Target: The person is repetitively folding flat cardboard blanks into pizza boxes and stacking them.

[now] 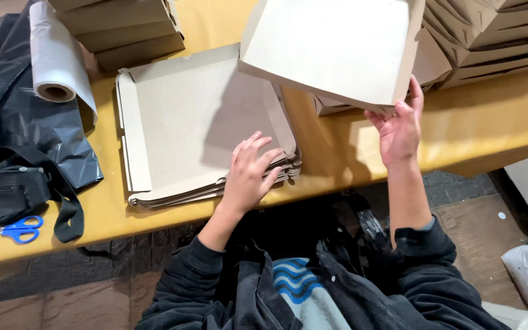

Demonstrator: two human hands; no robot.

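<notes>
**Right grip on half-folded box, left flat on blank stack**

Right hand (399, 131): grip closed on the near edge of a half-folded cardboard box (331, 46), thumb on top of the edge, other fingers under it. Box lifted clear of the counter (472, 125), tilted, open side facing away, side walls already up.

Left hand (250, 174): grip open, fingers spread, palm down on the near right corner of a stack of flat cardboard blanks (197, 122). Pressing or resting, cannot tell which. Nothing pinched.

Stack lying flat on the counter, directly under and ahead of the left grip; held box just right of it and above, the two hands near each other but apart.

Beyond the right grip: piled folded boxes (490, 36). Beyond the left grip, far corner: more stacked cardboard (123, 27). Well left of the left grip: white plastic roll (56, 58) on black plastic sheet (25, 122), black strap bag (7, 186), blue-handled scissors (16, 230) at the near edge.
</notes>
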